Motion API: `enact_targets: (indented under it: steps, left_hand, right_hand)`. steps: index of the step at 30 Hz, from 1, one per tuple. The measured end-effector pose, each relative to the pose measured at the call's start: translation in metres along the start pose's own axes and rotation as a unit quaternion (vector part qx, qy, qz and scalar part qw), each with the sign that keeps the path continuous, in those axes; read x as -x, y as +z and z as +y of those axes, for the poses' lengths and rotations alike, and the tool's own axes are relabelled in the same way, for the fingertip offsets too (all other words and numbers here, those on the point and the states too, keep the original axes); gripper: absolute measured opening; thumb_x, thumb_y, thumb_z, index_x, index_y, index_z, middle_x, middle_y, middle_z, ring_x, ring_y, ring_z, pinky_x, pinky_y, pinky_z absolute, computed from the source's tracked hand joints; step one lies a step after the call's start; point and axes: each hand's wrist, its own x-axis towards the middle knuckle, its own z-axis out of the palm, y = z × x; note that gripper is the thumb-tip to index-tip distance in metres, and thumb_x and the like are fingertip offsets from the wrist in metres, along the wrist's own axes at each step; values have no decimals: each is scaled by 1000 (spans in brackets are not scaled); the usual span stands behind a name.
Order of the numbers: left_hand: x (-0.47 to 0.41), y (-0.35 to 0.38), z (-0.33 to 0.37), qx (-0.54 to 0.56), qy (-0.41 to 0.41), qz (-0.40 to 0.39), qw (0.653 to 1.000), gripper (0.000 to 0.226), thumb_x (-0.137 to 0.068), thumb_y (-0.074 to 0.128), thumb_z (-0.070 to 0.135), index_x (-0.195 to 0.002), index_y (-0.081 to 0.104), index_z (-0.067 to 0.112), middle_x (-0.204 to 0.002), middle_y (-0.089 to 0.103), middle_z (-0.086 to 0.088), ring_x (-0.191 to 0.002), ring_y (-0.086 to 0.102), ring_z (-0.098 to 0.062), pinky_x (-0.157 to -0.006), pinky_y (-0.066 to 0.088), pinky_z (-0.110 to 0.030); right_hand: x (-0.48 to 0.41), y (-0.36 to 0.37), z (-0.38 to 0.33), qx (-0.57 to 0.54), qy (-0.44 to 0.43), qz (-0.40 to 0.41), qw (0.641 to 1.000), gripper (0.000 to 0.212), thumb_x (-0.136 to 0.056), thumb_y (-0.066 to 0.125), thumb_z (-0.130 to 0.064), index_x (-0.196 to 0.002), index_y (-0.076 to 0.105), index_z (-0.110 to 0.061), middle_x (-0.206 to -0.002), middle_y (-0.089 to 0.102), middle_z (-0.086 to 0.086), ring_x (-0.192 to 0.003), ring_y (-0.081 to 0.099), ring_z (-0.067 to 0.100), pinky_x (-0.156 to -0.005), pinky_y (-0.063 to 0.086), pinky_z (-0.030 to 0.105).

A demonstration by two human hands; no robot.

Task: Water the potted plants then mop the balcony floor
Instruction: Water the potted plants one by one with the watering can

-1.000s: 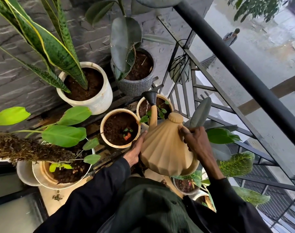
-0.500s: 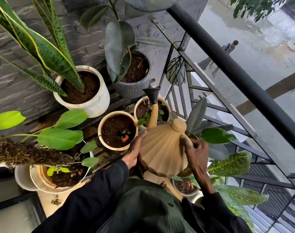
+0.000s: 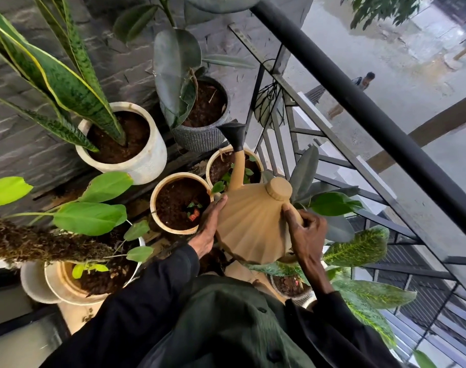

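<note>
Two hands carry the can. The left hand lies flat on its ribbed side, fingers straight and close together. The right hand curls round the handle at the back, thumb pressing the body. The can hangs between the palms, its spout rising away from the fingertips. The black rose appears over the place where the far pot meets the grey pot. No water shows at the rose.

To pour well, I judge, the right hand should raise the handle slowly while the left steadies the side. The rose would then dip over soil and not over a rim or the railing beyond the right knuckles.

Just past the left fingertips, the tan pot holds dark soil, a tiny seedling and a red scrap. Under the spout, the far pot holds soil and small green leaves. Further out, the grey pot holds soil and a broad dark-leaved plant. The white pot holds soil and striped sword leaves. Below the right wrist, a small pot of soil shows among speckled leaves.
</note>
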Motion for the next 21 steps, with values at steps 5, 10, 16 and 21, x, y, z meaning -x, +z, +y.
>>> enact_targets:
  steps: [5, 10, 16, 21]
  left_hand:
    - [1, -5, 7, -1, 13, -23, 1000, 56, -92, 62, 55, -140, 57, 27, -135, 63, -3, -121, 58, -21, -106, 47, -44]
    - [3, -14, 24, -10, 0, -37, 999, 53, -94, 58, 59, -136, 61, 27, -129, 67, -3, -115, 62, -19, -84, 50, -35]
    - [9, -15, 39, -41, -2, -54, 998, 55, -89, 63, 63, -128, 66, 24, -120, 72, -4, -108, 67, -20, -79, 52, -30]
    - [-1, -14, 43, -45, -4, -46, 998, 77, -71, 71, 77, -127, 68, 25, -121, 73, -6, -112, 69, -25, -97, 55, -44]
  right_hand:
    - [1, 2, -6, -19, -38, 8, 999, 57, -86, 65, -59, -71, 76, -5, -62, 68, 9, -52, 55, 14, -46, 41, 28]
    - [7, 6, -10, -49, -43, 22, 998, 53, -86, 66, -57, -67, 74, -8, -58, 64, 5, -51, 54, 13, -44, 40, 26]
    - [6, 7, -9, -46, -37, 29, 998, 38, -83, 65, -61, -67, 71, -27, -60, 68, -2, -57, 60, 20, -46, 47, 32]
    - [-5, 6, -22, -48, -27, 17, 998, 34, -81, 66, -60, -65, 72, -31, -59, 67, -7, -51, 58, 3, -47, 43, 19]
